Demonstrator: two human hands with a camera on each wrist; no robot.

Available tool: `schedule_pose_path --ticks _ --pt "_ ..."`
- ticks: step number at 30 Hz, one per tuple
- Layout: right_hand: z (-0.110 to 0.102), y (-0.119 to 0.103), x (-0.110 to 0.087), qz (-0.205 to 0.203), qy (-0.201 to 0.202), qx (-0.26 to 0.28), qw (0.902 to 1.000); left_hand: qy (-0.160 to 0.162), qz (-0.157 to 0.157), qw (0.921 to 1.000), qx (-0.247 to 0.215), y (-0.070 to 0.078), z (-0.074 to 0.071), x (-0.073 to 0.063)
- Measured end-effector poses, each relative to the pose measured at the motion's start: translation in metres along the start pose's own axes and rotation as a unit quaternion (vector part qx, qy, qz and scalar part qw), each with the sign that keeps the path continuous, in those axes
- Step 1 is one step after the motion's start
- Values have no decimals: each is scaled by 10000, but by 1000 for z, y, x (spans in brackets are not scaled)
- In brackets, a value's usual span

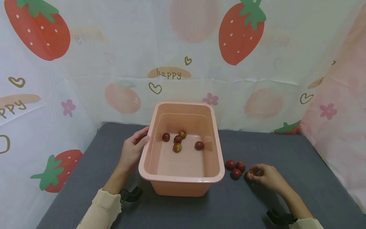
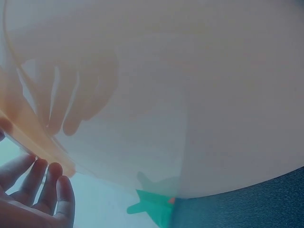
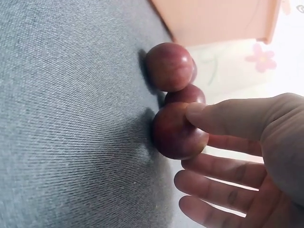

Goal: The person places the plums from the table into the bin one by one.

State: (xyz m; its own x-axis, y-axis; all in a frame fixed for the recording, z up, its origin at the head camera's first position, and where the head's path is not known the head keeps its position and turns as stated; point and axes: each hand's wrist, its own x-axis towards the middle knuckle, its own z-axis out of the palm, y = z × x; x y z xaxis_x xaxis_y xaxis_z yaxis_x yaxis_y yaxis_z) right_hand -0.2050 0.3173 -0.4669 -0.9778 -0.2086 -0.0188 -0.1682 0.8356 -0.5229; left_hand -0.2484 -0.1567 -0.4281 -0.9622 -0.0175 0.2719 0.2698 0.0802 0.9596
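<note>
A pink plastic basin (image 1: 180,187) stands on the grey cloth, with several red and yellow-green plums (image 1: 199,145) lying apart on its bottom. At its left rim is my left hand (image 1: 132,149), thumb and fingers gripping the edge; the left wrist view has the fingers (image 2: 65,190) bent close under the rim (image 2: 40,137). Right of the basin, my right hand (image 1: 268,178) pinches a plum (image 3: 175,133) between thumb and fingers, low over the cloth. Three dark red plums (image 1: 235,173) sit together between that hand and the basin, partly hidden behind the held one in the right wrist view.
A grey cloth (image 1: 257,144) covers the table. Around it hang pale curtains (image 1: 183,44) printed with strawberries, flowers and hearts, and the back one stands close behind the basin. A dark strap device sits on each wrist, below the beige sleeves (image 1: 101,208).
</note>
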Motion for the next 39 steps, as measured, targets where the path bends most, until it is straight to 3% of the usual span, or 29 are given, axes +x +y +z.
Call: schedule_pose_path --ticks 39 --pt "11 1 1 153 87 62 9998 -25 -40 10000 34 -1 0 0"
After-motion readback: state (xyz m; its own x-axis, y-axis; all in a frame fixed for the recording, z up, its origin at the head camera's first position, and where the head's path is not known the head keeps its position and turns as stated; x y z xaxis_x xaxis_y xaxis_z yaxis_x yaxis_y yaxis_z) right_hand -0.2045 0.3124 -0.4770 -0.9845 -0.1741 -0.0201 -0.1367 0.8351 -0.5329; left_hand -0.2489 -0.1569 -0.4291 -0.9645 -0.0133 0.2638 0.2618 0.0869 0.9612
